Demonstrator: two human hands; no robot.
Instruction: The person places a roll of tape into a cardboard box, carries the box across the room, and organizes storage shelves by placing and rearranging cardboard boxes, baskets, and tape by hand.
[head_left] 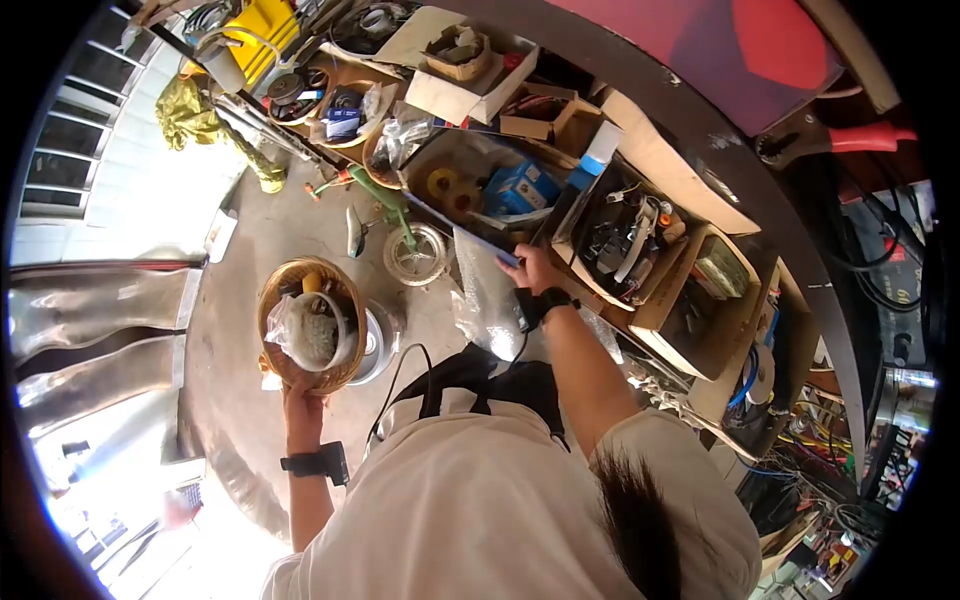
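Note:
My left hand [303, 392] grips the near rim of a round wicker basket [268, 305], which it holds over the floor. Inside the basket are a clear plastic bag [308, 332] and a yellow item [318, 280]. My right hand [533, 272] is closed on the near edge of an open box [455, 222] at the shelf's front. That box contains a blue carton [522, 188] and yellowish rolls [450, 190]. Bubble wrap [483, 285] hangs just below the box, beside my right hand.
Cardboard boxes of parts [630, 230] line the shelf to the right. Below stand a metal wheel-shaped base [416, 254] and a white round object [375, 345] on the floor [235, 380]. Red-handled pliers [830, 140] lie at the upper right. A black cable crosses near my waist.

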